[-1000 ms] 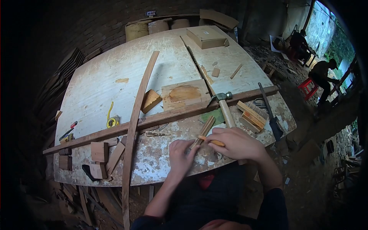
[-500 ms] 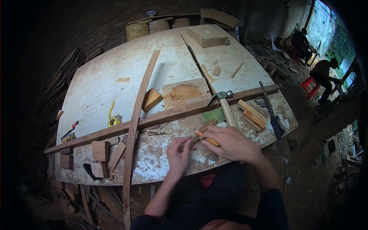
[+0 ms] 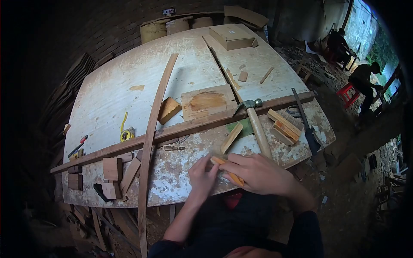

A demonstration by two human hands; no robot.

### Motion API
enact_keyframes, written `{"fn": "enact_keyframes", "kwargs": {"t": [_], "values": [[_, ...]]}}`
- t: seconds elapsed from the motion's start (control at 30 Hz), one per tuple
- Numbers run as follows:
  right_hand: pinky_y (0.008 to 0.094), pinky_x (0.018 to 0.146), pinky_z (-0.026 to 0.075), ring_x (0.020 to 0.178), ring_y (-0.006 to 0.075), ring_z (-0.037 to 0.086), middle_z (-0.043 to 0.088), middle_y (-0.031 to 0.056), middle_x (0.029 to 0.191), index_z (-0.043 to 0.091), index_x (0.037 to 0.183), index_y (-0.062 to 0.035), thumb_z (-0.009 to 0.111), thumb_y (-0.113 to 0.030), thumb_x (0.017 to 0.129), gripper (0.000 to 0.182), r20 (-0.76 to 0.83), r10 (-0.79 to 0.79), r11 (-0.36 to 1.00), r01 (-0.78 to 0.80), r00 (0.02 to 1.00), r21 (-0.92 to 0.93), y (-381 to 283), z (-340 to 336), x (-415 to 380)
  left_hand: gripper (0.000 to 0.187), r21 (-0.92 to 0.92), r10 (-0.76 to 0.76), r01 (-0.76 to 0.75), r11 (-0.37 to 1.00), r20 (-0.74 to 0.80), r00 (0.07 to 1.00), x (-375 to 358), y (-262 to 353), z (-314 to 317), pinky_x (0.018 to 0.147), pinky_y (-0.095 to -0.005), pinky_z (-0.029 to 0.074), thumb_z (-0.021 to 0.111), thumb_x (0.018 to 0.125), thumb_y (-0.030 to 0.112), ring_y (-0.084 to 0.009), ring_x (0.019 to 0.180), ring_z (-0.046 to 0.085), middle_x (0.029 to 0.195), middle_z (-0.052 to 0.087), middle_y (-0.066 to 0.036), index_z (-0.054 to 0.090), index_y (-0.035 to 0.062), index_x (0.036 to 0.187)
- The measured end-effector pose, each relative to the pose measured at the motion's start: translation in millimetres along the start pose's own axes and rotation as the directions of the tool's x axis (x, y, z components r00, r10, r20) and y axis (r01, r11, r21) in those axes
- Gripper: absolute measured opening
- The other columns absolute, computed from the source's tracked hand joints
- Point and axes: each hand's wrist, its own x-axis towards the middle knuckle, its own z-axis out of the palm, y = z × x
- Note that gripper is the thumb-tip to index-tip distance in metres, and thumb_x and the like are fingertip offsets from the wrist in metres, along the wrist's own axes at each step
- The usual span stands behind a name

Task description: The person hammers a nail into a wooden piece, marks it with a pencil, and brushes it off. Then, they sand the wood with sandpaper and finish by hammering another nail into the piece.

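My right hand (image 3: 262,174) is closed around a slim orange stick-like tool (image 3: 235,178), whose exact kind I cannot make out. The tool slants up and left toward my left hand (image 3: 203,176). My left fingers are pinched together near the tool's upper end; what they hold, if anything, is hidden. Just beyond my fingertips, a short wooden piece (image 3: 232,136) lies slantwise on the worn tabletop, by a green patch (image 3: 246,129). A claw hammer (image 3: 257,124) with a pale wooden handle rests to its right, its head on a long wooden beam (image 3: 193,127).
A long thin wooden strip (image 3: 155,114) crosses the beam and overhangs the near edge. Stacked wood blocks (image 3: 285,128) and a dark-handled saw-like tool (image 3: 306,124) lie right; a tape measure (image 3: 127,135) and blocks (image 3: 112,169) lie left. Two people sit in the right background.
Both hands have drawn slightly toward my body, with the orange tool now steeper. The short wooden piece shows turned, with its broader face visible, and stands apart from my right fingers.
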Motion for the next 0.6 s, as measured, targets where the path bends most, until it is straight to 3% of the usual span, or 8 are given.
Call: {"fn": "enact_keyframes", "kwargs": {"t": [0.13,0.23,0.27,0.37,0.4,0.5,0.53,0.6], "values": [[0.0488,0.080,0.061,0.091,0.0394,0.075,0.067,0.0180,0.110,0.069,0.133,-0.0012,0.069,-0.017,0.103,0.034,-0.104,0.254,0.958,-0.265,0.962,-0.106,28,-18,8,0.041,0.069,-0.040,0.037,0.997,0.042,0.998,2,11,-7,0.068,-0.0334,0.061,0.094,0.088,0.012,-0.0200,0.073,0.077,0.087,0.079,-0.015,0.079,-0.0015,0.123],[0.0486,0.078,0.060,0.090,0.0393,0.075,0.069,0.0173,0.107,0.070,0.130,-0.0026,0.068,-0.019,0.105,0.030,-0.107,0.097,0.968,-0.119,0.990,-0.219,23,-4,9,0.042,0.059,-0.063,0.061,0.996,0.038,0.997,2,10,-4,0.068,-0.0336,0.060,0.095,0.087,0.015,-0.0204,0.071,0.076,0.085,0.079,-0.015,0.080,-0.0016,0.122],[0.0487,0.079,0.060,0.092,0.0389,0.075,0.070,0.0177,0.108,0.069,0.128,-0.0014,0.068,-0.020,0.104,0.030,0.010,0.108,0.984,-0.106,0.994,-0.142,15,-3,7,0.042,0.054,-0.075,0.073,0.996,0.033,0.997,0,5,-3,0.068,-0.0338,0.060,0.095,0.087,0.016,-0.0208,0.071,0.076,0.085,0.079,-0.015,0.080,-0.0017,0.122],[0.0489,0.079,0.059,0.089,0.0373,0.074,0.068,0.0152,0.109,0.072,0.130,-0.0072,0.067,-0.022,0.107,0.028,0.041,0.120,0.992,-0.118,0.992,-0.039,17,-22,7,0.042,0.089,-0.052,0.048,0.995,0.037,0.998,3,9,-7,0.069,-0.0349,0.061,0.095,0.087,0.017,-0.0227,0.071,0.076,0.087,0.080,-0.017,0.080,-0.0019,0.122],[0.0499,0.081,0.060,0.089,0.0378,0.074,0.068,0.0151,0.111,0.072,0.129,-0.0073,0.067,-0.023,0.107,0.028,-0.089,0.174,0.982,-0.180,0.981,-0.060,32,-17,8,0.042,0.103,-0.035,0.031,0.994,0.038,0.999,3,13,-7,0.069,-0.0353,0.061,0.095,0.088,0.017,-0.0236,0.071,0.076,0.088,0.080,-0.018,0.080,-0.0019,0.122],[0.0481,0.083,0.061,0.093,0.0385,0.075,0.070,0.0170,0.113,0.069,0.139,-0.0054,0.068,-0.021,0.104,0.038,-0.130,0.170,0.948,-0.198,0.977,-0.249,37,-3,13,0.041,0.120,0.035,-0.039,0.992,0.033,0.999,6,17,-6,0.070,-0.0368,0.061,0.094,0.089,0.018,-0.0268,0.073,0.078,0.088,0.080,-0.019,0.080,-0.0020,0.122],[0.0478,0.085,0.060,0.095,0.0378,0.075,0.071,0.0170,0.114,0.067,0.145,-0.0056,0.069,-0.022,0.104,0.044,0.016,0.181,0.952,-0.171,0.983,-0.252,26,-3,9,0.041,0.105,0.043,-0.045,0.993,0.015,0.999,7,14,-4,0.068,-0.0372,0.060,0.094,0.089,0.019,-0.0266,0.071,0.077,0.086,0.079,-0.018,0.080,-0.0021,0.121],[0.0479,0.085,0.061,0.096,0.0376,0.075,0.070,0.0171,0.116,0.066,0.143,-0.0010,0.071,-0.018,0.098,0.048,0.063,0.123,0.986,-0.115,0.990,-0.125,17,-18,9,0.040,0.087,0.046,-0.044,0.995,-0.011,0.999,3,4,-3,0.064,-0.0379,0.059,0.093,0.089,0.022,-0.0263,0.069,0.076,0.083,0.078,-0.016,0.080,-0.0022,0.119]]}}
